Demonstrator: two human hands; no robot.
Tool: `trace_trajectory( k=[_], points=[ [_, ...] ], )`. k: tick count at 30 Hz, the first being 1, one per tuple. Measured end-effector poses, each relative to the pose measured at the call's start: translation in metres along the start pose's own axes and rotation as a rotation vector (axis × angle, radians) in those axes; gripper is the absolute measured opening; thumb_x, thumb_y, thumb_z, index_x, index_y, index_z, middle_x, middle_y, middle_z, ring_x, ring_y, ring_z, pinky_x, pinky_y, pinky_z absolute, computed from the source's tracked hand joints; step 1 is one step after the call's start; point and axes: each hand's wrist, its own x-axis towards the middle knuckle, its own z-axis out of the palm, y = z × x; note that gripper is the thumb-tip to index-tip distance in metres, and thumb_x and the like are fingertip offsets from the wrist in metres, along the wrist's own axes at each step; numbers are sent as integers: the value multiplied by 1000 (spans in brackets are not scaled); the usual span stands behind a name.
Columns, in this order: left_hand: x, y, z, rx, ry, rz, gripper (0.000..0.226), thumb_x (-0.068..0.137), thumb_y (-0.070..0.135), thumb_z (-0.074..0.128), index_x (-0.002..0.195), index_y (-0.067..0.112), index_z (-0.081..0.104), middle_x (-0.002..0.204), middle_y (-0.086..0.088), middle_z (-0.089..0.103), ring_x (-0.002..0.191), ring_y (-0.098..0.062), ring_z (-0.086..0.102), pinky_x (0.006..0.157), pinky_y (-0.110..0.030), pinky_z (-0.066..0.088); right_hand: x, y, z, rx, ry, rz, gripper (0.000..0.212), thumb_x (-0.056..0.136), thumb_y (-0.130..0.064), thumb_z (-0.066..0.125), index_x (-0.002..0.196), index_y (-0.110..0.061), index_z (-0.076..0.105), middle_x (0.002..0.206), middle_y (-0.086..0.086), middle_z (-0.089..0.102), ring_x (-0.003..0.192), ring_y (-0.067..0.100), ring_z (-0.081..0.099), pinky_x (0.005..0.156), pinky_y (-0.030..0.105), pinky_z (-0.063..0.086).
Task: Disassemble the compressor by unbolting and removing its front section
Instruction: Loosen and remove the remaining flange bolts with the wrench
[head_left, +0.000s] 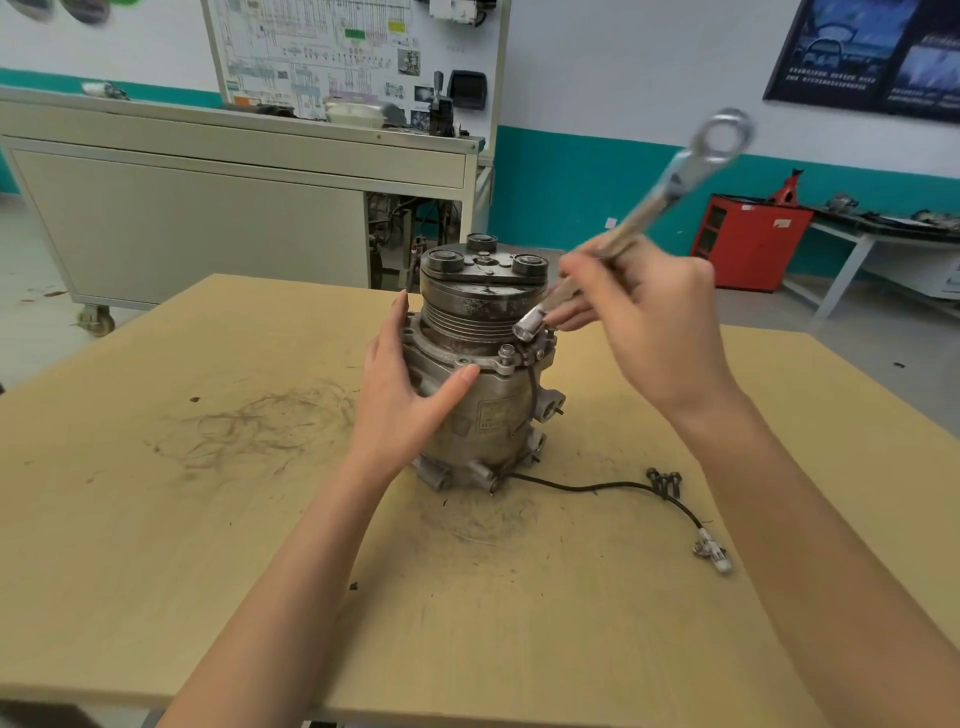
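Scuffed tan wooden tabletop (467, 649): grimy grey metal compressor (483, 410) upright at centre, pulley end up. Left hand (410, 384) flat against its side, fingers straight. Right hand (649, 322) clenched round long silver wrench (654, 205), socket end just above flange bolt (506, 353). Dark loose bolts (662, 478) lie to right.

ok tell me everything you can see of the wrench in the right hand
The wrench is a long silvery metal bar, motion-blurred, tilted with its ring end up to the right. Its lower end, a socket-like head, hangs beside the compressor, just above a flange bolt; contact is unclear. The right hand grips its lower shaft.
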Motion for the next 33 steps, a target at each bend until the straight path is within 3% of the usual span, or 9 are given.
trace_trajectory(
  k=[3,6,9,12,17,22,25,29,33],
  points=[
    [0,-2,0,14,10,8,105,66,73,58,152,30,16,149,11,31,141,-10,29,114,-40,30,-1,-21,16,-515,-123,-331,27,93,-20,51,90,3,65,72,14,67,59,27,66,52,38,55],
    [0,-2,1,24,12,15,101,67,73,57,150,31,20,147,15,31,138,-9,31,112,-35,31,-5,-34,31,-765,-258,-385,25,96,-20,49,95,0,63,75,14,65,59,31,64,49,34,50],
    [1,0,1,8,4,33,88,68,67,58,145,41,24,143,11,41,133,-14,38,110,-47,37,-14,-41,41,-891,-257,-462,5,85,-6,64,85,-2,65,64,10,61,46,24,60,38,24,40],
    [3,-1,1,7,-18,17,101,67,66,53,152,23,21,146,20,27,139,-15,33,114,-45,32,-24,-44,49,-1002,-249,-490,25,83,-3,41,82,-10,65,64,4,59,47,16,58,37,23,38],
    [4,3,5,-90,59,-24,100,62,61,53,150,24,22,135,13,34,130,-4,30,111,-33,30,-38,-43,61,-1082,-145,-547,27,80,0,43,72,-15,64,61,0,57,47,10,53,39,22,34],
    [3,-2,2,-88,0,-19,110,62,66,62,152,24,17,151,5,30,142,-14,29,116,-46,29,-46,-7,37,-504,-44,-483,12,87,-6,59,82,-3,69,82,11,70,69,20,68,60,27,55],
    [0,-3,1,-27,4,-10,107,64,72,60,152,29,16,147,12,29,142,-12,28,115,-46,31,-53,15,15,174,11,11,13,91,-7,55,90,-8,68,100,7,71,91,20,69,81,30,56],
    [-1,0,1,-17,1,-14,108,64,72,59,152,30,15,154,4,28,141,-11,27,115,-46,31,-26,42,4,807,-52,475,23,94,-4,38,86,-6,59,93,16,72,81,28,70,70,27,56],
    [-1,1,0,-21,-4,-13,108,64,72,60,153,29,14,155,3,27,142,-13,27,115,-48,31,0,54,13,1044,-76,774,20,99,-3,28,93,-9,46,78,12,71,60,18,67,54,20,54]
  ],
)
